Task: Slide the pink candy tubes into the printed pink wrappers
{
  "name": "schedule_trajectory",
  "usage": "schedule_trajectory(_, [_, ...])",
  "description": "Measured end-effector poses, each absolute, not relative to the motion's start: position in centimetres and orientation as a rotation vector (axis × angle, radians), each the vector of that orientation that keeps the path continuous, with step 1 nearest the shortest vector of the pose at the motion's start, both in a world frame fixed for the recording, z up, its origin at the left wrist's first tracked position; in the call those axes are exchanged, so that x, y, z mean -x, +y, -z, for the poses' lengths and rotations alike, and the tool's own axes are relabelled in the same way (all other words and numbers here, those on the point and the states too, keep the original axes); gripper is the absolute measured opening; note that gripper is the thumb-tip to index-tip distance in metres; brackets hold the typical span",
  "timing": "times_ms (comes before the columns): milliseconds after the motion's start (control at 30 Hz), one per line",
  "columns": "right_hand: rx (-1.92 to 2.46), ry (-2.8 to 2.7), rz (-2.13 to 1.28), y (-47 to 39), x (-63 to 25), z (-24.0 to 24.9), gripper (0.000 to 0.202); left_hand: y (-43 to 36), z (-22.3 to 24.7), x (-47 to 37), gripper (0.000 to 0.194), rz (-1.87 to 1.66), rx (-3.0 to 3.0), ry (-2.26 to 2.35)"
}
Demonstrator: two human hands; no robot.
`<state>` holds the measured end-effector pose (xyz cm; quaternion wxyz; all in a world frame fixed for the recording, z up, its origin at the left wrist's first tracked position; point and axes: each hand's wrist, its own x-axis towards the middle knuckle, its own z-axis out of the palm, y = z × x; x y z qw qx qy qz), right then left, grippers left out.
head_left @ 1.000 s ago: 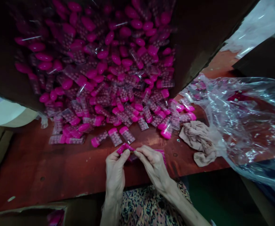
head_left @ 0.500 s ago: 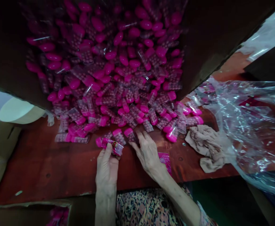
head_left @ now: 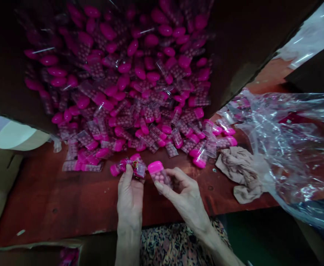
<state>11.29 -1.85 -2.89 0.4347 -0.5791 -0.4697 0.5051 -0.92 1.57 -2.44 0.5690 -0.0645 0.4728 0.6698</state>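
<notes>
My left hand [head_left: 130, 190] pinches a small clear container with a printed pink label [head_left: 132, 167], thumb on top. Just to its right, my right hand [head_left: 182, 188] grips a clear container with a pink cap [head_left: 157, 171] between thumb and fingers; pink balls show inside it. The two held containers are close together but apart. Beyond the hands lies a large heap of similar pink-capped containers [head_left: 148, 107]. Two of them lie on the table right behind my left hand, partly covered by what it holds.
The red-brown table [head_left: 76, 199] carries a crumpled beige cloth [head_left: 241, 171] and clear plastic bags [head_left: 297, 155] at the right. A white bowl [head_left: 20, 136] stands left. An open carton [head_left: 34, 249] with pink items is at the lower left. Dark box walls flank the heap.
My right hand has picked up a pink-capped container from the table and drawn it nearer to me. My left hand still holds its labelled container. The pink printed piece beside my right wrist no longer shows.
</notes>
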Motion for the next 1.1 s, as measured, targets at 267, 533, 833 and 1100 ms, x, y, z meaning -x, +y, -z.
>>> schedule_trajectory(267, [1.433, -1.259, -1.184, -1.5, -11.2, 2.6, 0.017, 1.5, 2.4, -0.4, 0.013, -1.544, 0.122, 1.062])
schedule_trajectory(533, [1.419, -1.304, -1.167, -1.9, -11.4, 2.7, 0.015, 1.4, 2.8, -0.7, 0.019, -1.478, 0.074, 1.065])
schedule_trajectory(833, [1.431, -1.419, -0.870, -1.9, -11.4, 2.7, 0.015, 0.8, 2.4, -1.2, 0.013, -1.435, -0.091, 1.072])
schedule_trajectory(1100, [1.395, -1.485, -0.947, -2.0, -11.7, 2.2, 0.017, 0.7, 2.1, -0.5, 0.021, -1.350, -0.184, 0.988])
